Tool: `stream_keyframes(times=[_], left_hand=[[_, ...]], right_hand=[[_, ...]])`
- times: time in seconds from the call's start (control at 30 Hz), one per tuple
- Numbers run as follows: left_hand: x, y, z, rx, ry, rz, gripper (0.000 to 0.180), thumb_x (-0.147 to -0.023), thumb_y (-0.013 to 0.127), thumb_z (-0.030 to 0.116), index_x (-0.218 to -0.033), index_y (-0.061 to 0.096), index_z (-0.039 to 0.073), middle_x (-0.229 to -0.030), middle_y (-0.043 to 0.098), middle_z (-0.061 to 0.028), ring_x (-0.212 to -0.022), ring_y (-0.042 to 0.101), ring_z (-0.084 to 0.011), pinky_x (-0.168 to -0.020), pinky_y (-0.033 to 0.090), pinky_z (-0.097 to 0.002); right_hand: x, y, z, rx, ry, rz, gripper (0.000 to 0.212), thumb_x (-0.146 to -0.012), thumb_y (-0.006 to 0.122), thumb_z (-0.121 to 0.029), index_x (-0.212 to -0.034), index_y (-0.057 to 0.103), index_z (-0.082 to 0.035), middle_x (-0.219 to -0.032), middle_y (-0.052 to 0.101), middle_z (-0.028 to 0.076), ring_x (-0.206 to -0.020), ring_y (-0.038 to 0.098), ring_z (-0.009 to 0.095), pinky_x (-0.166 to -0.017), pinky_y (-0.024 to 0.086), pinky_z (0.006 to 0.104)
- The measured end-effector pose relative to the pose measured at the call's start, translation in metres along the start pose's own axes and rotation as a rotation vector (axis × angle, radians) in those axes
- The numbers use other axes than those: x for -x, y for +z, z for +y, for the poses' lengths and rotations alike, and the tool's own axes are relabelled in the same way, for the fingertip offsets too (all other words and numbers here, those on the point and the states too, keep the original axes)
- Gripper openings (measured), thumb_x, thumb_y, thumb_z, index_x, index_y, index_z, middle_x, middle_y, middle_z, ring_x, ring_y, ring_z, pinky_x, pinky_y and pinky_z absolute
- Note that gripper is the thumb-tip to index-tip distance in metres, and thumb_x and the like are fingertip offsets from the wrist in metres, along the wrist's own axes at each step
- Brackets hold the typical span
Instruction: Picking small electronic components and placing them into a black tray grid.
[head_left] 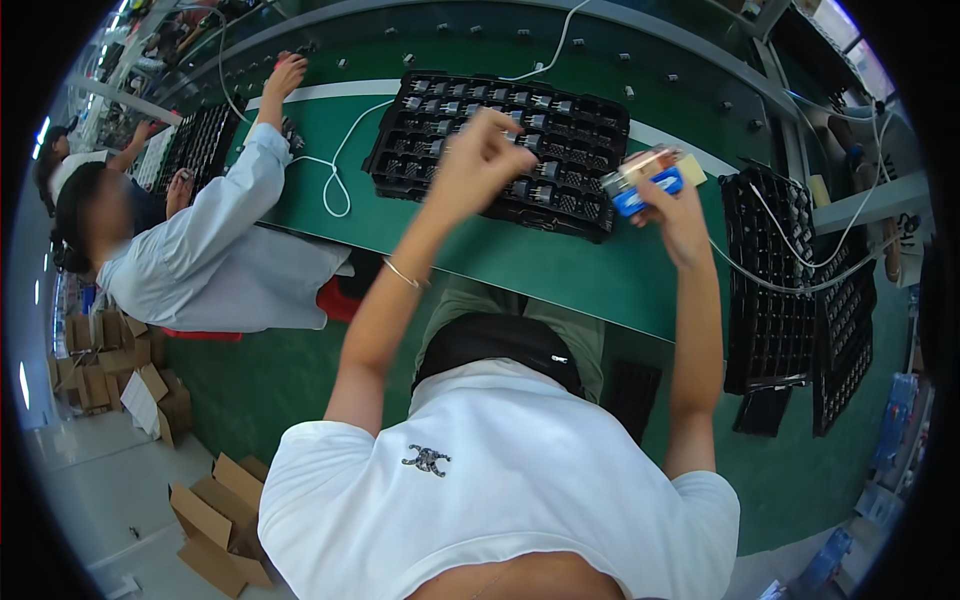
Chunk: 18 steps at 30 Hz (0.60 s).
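Note:
A black moulded tray (600,110) full of rows of small dark plug-like parts with metal pins lies before me on the green bench. Above its middle is my left hand (478,170), its fingers curled in a pinch; anything between the fingertips is too small to make out. Beyond the tray's right end, my right hand (675,215) is closed around a blue-and-white flat pack (645,190) with a shiny, brownish upper part. Behind that hand, a pale yellow pad or sheet (692,170) shows at the bench's edge.
More black trays (765,300) stand stacked at the right. A white cable (335,185) loops left of the tray. At far left a co-worker (200,240) reaches over the green bench (400,230). Open cardboard boxes (220,515) sit on the floor.

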<state>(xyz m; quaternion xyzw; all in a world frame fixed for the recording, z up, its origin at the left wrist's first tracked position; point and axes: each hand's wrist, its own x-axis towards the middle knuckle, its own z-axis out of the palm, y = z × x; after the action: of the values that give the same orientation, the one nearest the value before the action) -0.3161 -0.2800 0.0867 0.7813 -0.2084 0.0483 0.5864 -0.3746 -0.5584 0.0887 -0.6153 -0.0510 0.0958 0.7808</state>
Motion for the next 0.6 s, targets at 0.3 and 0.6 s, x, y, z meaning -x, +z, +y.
stream_keyframes(times=[0.3,0.6], left_hand=[[-0.054,-0.123,-0.094,-1.156,0.041,0.244,0.018,-0.085,0.062,0.017,-0.102,0.064,0.011,-0.096,0.063,-0.0126,-0.085,0.064,-0.0347,-0.07,0.052,-0.0453],[-0.065,-0.142,-0.109,-0.991,0.045,0.121,0.01,-0.085,0.061,0.013,-0.091,0.057,0.005,-0.09,0.062,-0.0148,-0.085,0.061,-0.0351,-0.074,0.047,-0.0426]], right_hand=[[0.004,-0.062,0.008,1.127,-0.089,0.719,0.055,-0.078,0.073,-0.035,-0.118,0.06,0.001,-0.093,0.069,0.016,-0.083,0.068,0.026,-0.076,0.051,0.0363],[-0.003,-0.059,0.023,1.149,-0.185,0.824,0.054,-0.077,0.073,-0.037,-0.118,0.061,-0.005,-0.095,0.067,0.017,-0.087,0.067,0.034,-0.076,0.051,0.0412]])
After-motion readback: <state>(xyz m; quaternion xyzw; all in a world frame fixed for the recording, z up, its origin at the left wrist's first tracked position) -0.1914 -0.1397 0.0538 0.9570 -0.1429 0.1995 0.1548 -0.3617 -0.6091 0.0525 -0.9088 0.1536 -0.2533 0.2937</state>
